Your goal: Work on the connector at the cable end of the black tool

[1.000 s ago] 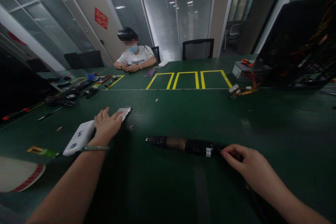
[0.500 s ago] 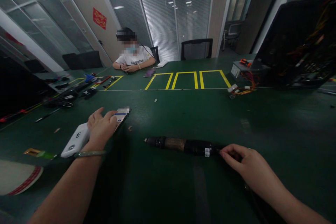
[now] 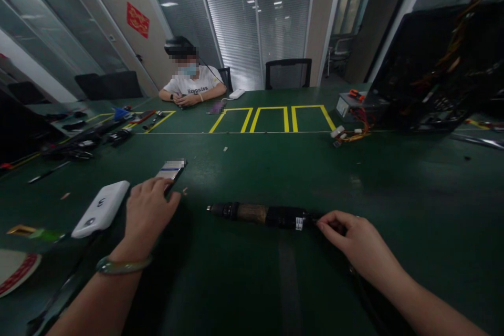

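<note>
A black electric screwdriver (image 3: 252,214) with a brown taped band lies on the green table, its bit end pointing left. At its rear end my right hand (image 3: 348,231) pinches the cable between thumb and fingers. My left hand (image 3: 151,210) is over the near end of a smartphone (image 3: 173,169) with a lit screen, palm down and thumb apart from the fingers. Whether its fingertips touch the phone cannot be made out. Beside this hand, to the left, lies a white power bank (image 3: 101,209) with a dark cord.
A paper cup (image 3: 18,273) and a green-handled brush (image 3: 35,232) are at the left edge. Tools and cables (image 3: 84,142) lie at the far left. A power supply unit (image 3: 356,104) with wires and a black computer case (image 3: 429,68) stand at right. Another person (image 3: 192,84) sits opposite.
My left hand has drawn back from the phone's screen toward its near end and away from the power bank. My right hand keeps its pinch on the cable. The view has shifted slightly right.
</note>
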A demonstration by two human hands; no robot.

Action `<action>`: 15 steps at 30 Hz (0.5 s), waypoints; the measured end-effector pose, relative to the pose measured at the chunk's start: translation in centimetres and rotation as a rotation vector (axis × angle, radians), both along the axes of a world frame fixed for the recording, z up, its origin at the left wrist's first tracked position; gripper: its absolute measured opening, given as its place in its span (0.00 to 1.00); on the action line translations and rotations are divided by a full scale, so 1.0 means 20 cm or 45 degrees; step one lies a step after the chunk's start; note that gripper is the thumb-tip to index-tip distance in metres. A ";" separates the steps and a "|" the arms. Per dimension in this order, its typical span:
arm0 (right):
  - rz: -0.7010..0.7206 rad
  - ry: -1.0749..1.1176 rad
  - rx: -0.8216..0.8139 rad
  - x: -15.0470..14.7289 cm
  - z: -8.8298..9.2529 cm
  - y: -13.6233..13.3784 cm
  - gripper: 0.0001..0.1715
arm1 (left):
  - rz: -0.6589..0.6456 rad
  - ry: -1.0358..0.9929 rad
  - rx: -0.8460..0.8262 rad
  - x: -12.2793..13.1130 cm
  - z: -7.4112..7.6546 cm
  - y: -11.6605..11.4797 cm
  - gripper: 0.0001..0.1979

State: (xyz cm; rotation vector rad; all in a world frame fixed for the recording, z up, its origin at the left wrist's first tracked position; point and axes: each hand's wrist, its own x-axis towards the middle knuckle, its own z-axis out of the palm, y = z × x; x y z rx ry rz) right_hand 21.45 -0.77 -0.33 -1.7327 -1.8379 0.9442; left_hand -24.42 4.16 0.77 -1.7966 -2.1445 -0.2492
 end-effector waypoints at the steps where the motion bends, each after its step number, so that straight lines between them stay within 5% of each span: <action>1: -0.006 0.002 0.009 0.00 0.00 0.00 0.17 | 0.063 -0.003 0.013 -0.03 -0.01 0.01 0.23; 5: -0.052 0.012 0.016 0.00 0.02 -0.01 0.16 | 0.252 -0.074 -0.067 -0.13 -0.07 0.05 0.29; 15: -0.034 0.024 0.041 -0.02 0.04 -0.01 0.13 | 0.308 -0.129 -0.139 -0.18 -0.13 0.13 0.29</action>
